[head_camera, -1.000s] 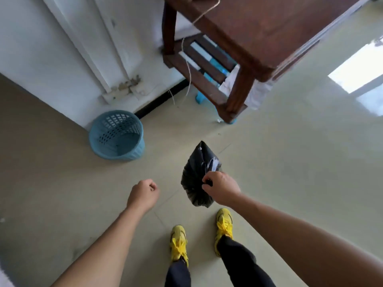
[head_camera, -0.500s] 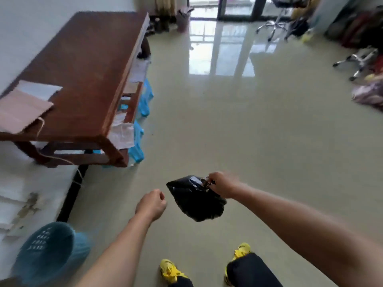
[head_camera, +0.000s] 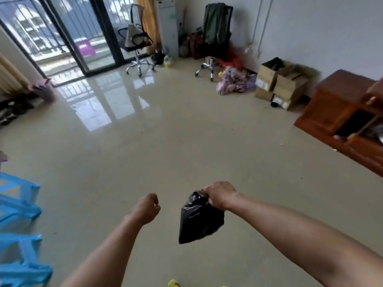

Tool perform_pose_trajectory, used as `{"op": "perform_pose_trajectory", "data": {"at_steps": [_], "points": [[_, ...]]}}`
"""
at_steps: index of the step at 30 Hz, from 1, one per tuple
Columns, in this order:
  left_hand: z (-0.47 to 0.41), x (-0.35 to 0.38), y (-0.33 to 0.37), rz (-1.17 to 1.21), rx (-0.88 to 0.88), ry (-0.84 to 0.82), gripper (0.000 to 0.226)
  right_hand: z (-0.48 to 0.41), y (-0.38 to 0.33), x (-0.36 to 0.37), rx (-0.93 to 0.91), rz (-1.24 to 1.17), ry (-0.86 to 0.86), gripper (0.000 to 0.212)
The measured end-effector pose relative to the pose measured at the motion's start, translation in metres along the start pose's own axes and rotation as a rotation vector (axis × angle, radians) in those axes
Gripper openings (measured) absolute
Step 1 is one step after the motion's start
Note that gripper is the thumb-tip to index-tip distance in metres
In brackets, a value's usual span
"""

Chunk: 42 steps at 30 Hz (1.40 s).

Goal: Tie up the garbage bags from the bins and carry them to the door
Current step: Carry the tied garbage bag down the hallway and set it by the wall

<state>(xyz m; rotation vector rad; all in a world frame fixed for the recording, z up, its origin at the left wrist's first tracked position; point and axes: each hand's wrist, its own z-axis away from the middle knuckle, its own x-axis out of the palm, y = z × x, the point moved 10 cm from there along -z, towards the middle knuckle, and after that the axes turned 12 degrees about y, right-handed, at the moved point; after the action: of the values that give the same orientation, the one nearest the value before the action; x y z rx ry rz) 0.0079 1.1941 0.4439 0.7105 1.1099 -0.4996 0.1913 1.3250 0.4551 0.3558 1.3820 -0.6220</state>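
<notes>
Keep your right hand [head_camera: 220, 195] closed tight on the neck of the black bag [head_camera: 200, 220], left hand [head_camera: 147, 208] an empty fist, and walk steadily to the door.

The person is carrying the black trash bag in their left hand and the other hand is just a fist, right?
Not quite. The head view shows the black trash bag hanging from the right hand, gripped at its gathered top. The left hand is the one that is just a fist, holding nothing.
</notes>
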Motion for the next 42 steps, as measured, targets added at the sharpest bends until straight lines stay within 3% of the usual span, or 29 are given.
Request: {"op": "perform_pose_trajectory", "data": {"at_steps": [9, 10, 18, 24, 29, 42], "points": [[-0.127, 0.025, 0.296, -0.182, 0.499, -0.061, 0.022, 0.028, 0.276, -0.029, 0.448, -0.017, 0.018, 0.026], [-0.131, 0.028, 0.305, -0.188, 0.502, -0.077, 0.022, 0.031, 0.289, -0.030, 0.471, -0.020, 0.013, 0.026], [-0.207, 0.075, 0.617, -0.285, 0.992, -0.114, 0.023, 0.126, 0.535, -0.056, 1.041, -0.101, 0.114, 0.023], [-0.169, 0.138, 0.805, -0.362, 1.280, -0.199, 0.022, 0.221, 0.641, -0.063, 1.296, -0.119, 0.199, 0.021], [-0.102, 0.218, 0.953, -0.401, 1.486, -0.269, 0.022, 0.305, 0.737, -0.032, 1.461, -0.180, 0.171, 0.016], [0.085, 0.352, 1.274, -0.480, 1.791, -0.353, 0.021, 0.554, 0.950, -0.039, 1.749, -0.159, 0.228, 0.014]]}}
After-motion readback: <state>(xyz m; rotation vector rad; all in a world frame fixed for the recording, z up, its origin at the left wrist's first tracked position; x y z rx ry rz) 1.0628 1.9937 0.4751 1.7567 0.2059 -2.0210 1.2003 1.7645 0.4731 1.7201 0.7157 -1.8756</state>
